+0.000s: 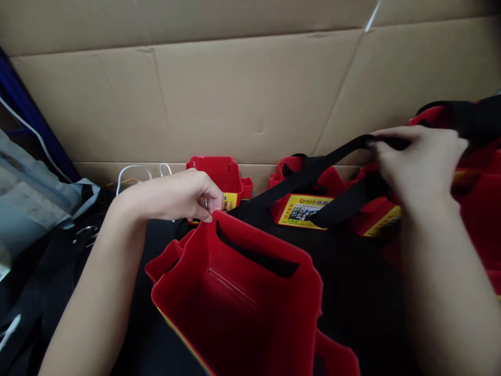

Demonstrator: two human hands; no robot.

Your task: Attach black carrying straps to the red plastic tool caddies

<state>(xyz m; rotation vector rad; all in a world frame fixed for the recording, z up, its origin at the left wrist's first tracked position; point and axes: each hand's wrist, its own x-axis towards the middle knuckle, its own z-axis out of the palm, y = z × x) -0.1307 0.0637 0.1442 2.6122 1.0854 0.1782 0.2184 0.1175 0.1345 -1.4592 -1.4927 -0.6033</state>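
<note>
A red plastic tool box [242, 292] with small side pockets lies tilted in front of me, its open top facing me. My left hand [199, 196] pinches its far left corner, beside a long slot in the back wall. Black webbing shows through that slot. My right hand [418, 156], up at the right, grips a loop of black strap [336, 156] between thumb and fingers. The strap runs down leftward behind the box, and a second length hangs below the hand.
Behind stand another red tool box [215, 172], one with a yellow label [303, 209], and several more stacked at the right [477, 209]. Cardboard [254, 99] forms the back wall. A grey bag [35, 193] and white cable [133, 168] are at the left. Black cloth [364, 292] covers the surface.
</note>
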